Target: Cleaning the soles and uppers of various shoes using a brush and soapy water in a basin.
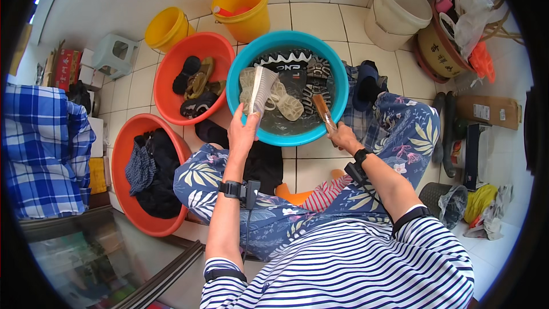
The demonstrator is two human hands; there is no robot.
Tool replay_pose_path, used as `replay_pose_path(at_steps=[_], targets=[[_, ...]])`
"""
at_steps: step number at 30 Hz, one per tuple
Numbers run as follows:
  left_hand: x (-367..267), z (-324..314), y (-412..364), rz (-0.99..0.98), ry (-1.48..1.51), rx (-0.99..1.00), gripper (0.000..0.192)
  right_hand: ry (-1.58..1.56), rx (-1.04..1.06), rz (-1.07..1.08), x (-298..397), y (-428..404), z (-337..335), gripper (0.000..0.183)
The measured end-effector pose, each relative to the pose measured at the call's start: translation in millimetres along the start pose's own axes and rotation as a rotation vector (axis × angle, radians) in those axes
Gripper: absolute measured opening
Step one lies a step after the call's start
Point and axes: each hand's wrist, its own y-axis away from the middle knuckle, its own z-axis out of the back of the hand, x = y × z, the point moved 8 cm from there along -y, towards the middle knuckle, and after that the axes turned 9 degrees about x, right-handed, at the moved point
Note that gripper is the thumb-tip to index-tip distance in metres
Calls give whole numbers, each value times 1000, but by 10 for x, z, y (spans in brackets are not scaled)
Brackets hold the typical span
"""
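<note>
My left hand [243, 128] grips a light striped shoe [262, 94] by one end, tilted over the left part of a blue plastic basin [288, 139]. Wet from use or not, I cannot tell. At the basin's lower right rim, my right hand [343, 136] holds a brown brush [322, 109] by its handle; its bristles are hidden. Dark water fills the basin. In it lie a pale shoe with its sole up [288, 102], several dark-soled shoes [318, 68] and a black item with white zigzag trim [283, 58].
A red basin [159, 94] with sandals and shoes stands left of the blue one. Nearer me, another red basin [121, 159] holds dark cloth. Yellow buckets [246, 25] and a whitish bucket [388, 30] stand behind; a planter [439, 53] is at right.
</note>
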Motion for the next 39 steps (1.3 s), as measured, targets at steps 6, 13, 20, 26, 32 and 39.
replay_pose_path(at_steps=[6, 13, 20, 26, 32, 39], targets=[[-83, 56, -90, -225, -236, -126, 71, 336, -245, 48, 173, 103, 221, 54], [-537, -141, 139, -423, -520, -223, 84, -320, -184, 687, 1614, 465, 387, 48], [-848, -376, 275, -660, -806, -245, 88, -772, 244, 380, 2036, 499, 394, 41], [-1060, -333, 290, -761, -704, -195, 95, -1076, 301, 314, 2133, 404, 553, 22], [-1002, -88, -140, -585, -375, 30, 97, -825, 302, 567, 2463, 479, 907, 24], [-1144, -29, -675, -350, 303, 279, 110, -546, 378, 795, 2638, 634, 789, 37]])
